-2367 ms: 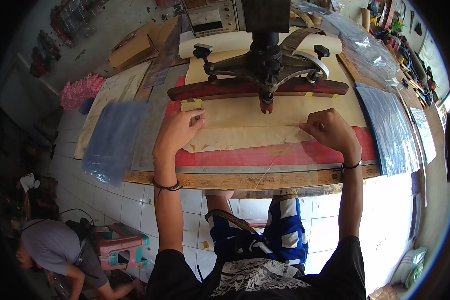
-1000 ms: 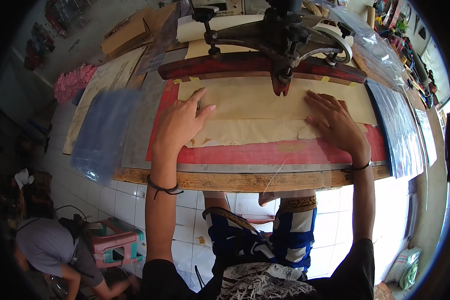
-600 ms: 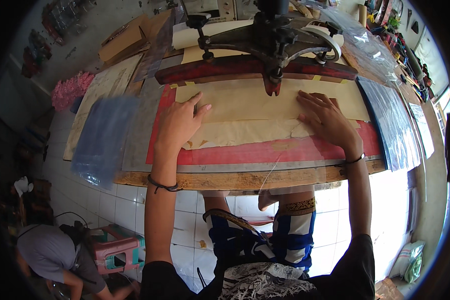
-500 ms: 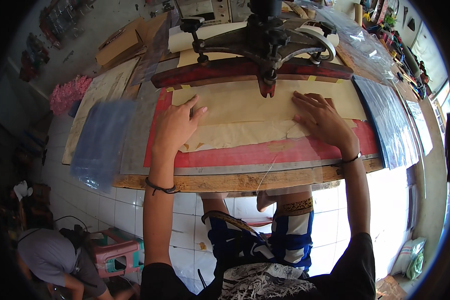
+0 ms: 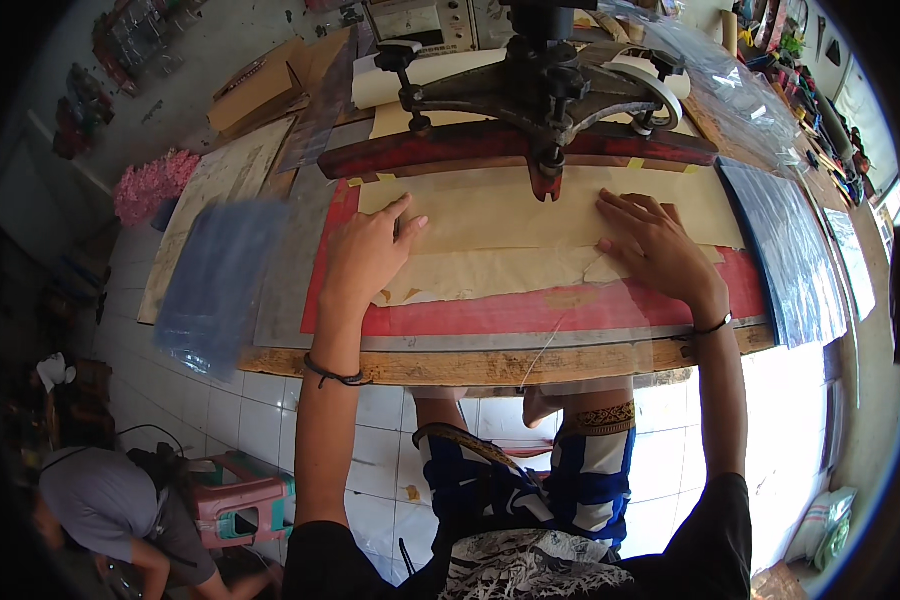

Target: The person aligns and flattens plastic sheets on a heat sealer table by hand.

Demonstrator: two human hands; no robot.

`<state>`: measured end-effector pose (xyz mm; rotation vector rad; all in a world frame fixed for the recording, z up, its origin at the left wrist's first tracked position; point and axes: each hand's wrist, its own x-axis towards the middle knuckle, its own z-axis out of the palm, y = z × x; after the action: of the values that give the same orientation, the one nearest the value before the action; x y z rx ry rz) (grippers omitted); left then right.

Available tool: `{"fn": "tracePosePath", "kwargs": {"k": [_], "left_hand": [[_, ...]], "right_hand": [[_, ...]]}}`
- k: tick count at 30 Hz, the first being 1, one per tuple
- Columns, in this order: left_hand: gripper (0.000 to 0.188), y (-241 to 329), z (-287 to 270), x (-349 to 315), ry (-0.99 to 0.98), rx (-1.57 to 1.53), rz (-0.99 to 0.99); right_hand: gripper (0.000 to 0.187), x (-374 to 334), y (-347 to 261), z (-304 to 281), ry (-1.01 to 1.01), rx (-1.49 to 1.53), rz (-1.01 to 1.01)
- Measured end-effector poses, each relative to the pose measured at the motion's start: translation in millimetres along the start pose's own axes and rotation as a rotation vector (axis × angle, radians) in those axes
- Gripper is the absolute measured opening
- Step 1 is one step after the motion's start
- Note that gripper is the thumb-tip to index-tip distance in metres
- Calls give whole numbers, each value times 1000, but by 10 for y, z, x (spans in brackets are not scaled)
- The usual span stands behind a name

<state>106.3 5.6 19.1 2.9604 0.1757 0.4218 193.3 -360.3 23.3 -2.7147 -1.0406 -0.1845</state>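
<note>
My left hand [image 5: 368,248] lies on the left part of a tan paper sheet [image 5: 500,210], index finger and thumb stretched apart. My right hand [image 5: 660,245] rests flat over its right part, fingers extended. A clear plastic sheet [image 5: 595,350] covers the paper and hangs past the front edge of the table; both hands seem to press on it. Beneath lies a red sheet [image 5: 450,318], showing along the front and sides. Just beyond my fingertips runs the dark red bar [image 5: 420,150] of a press, with a black metal bracket [image 5: 480,95] above it.
Bluish plastic sheets lie in a stack at left [image 5: 220,285] and another stack at right [image 5: 785,255]. A cardboard box [image 5: 260,85] sits at the back left, near a pink bundle [image 5: 155,185]. On the floor at lower left, another person [image 5: 105,500] bends beside a pink stool [image 5: 240,500].
The whole view has shifted slightly, so everything appears a little farther right. Both hands keep about the same places on the sheets.
</note>
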Motion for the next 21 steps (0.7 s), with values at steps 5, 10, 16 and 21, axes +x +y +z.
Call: {"fn": "tracePosePath", "kwargs": {"k": [5,10,16,21], "left_hand": [[47,34,-13,9,-15,-34,-17],[45,55,-23,9,7,-22,-16],[40,56,3,31,75,-10,3],[37,5,104,60,175,14,75]], "right_hand": [[57,-11,12,-27,-3,-2,8],[55,6,48,-6,12,-1,-9],[51,50,104,-20,30,72,-9],[38,41,210,-6,82,116,-92]]}}
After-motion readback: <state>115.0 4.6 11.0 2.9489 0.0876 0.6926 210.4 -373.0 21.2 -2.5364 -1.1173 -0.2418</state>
